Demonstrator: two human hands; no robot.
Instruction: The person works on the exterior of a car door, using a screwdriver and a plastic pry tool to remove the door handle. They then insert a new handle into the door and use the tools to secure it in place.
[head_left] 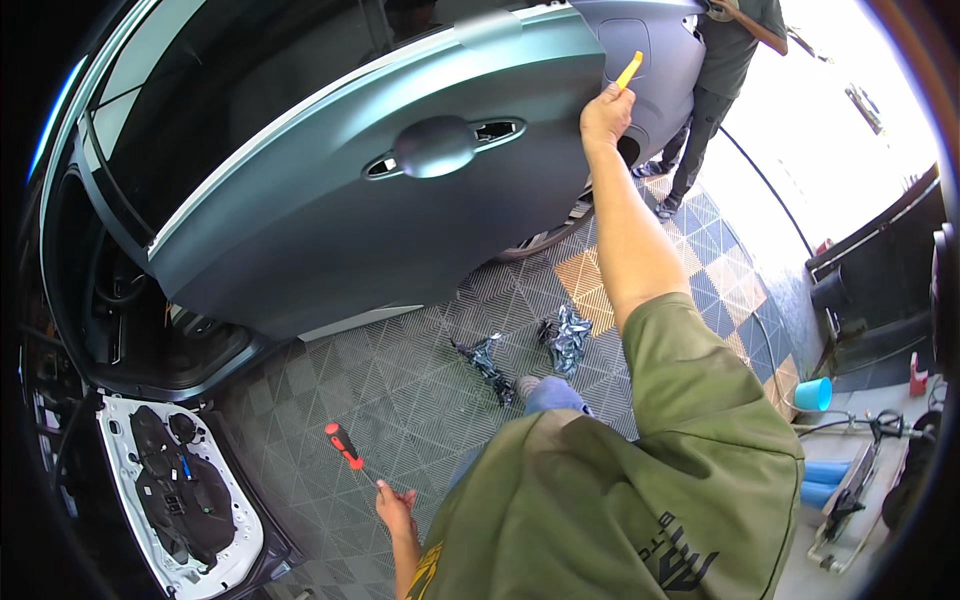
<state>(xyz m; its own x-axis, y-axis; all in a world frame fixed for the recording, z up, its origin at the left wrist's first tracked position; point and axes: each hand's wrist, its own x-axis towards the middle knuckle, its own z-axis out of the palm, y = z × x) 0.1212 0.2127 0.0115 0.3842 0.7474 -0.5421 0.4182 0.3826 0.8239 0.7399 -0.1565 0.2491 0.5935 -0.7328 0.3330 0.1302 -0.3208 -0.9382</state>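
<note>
My left hand (397, 508) is closed round the thin shaft of a screwdriver (343, 443), whose red-and-black handle points away from me above the floor. My right arm is stretched far forward, and my right hand (606, 118) grips a slim yellow tool (629, 70) with a bent tip, perhaps a trim pry tool. That hand is by the rear edge of a matte grey-green car door (480, 215), in front of the purple-grey rear panel (655, 70). I cannot tell whether it touches the car. The door's handle recess (436, 148) has openings at both ends and no grip bar showing.
Crumpled dark film (567, 340) lies on the tiled floor (300, 385) by my foot, with a second piece (488, 368) beside it. An open door with its inner panel bared (190, 490) is at lower left. Another person (715, 90) stands behind the car. A blue cup (812, 394) is at right.
</note>
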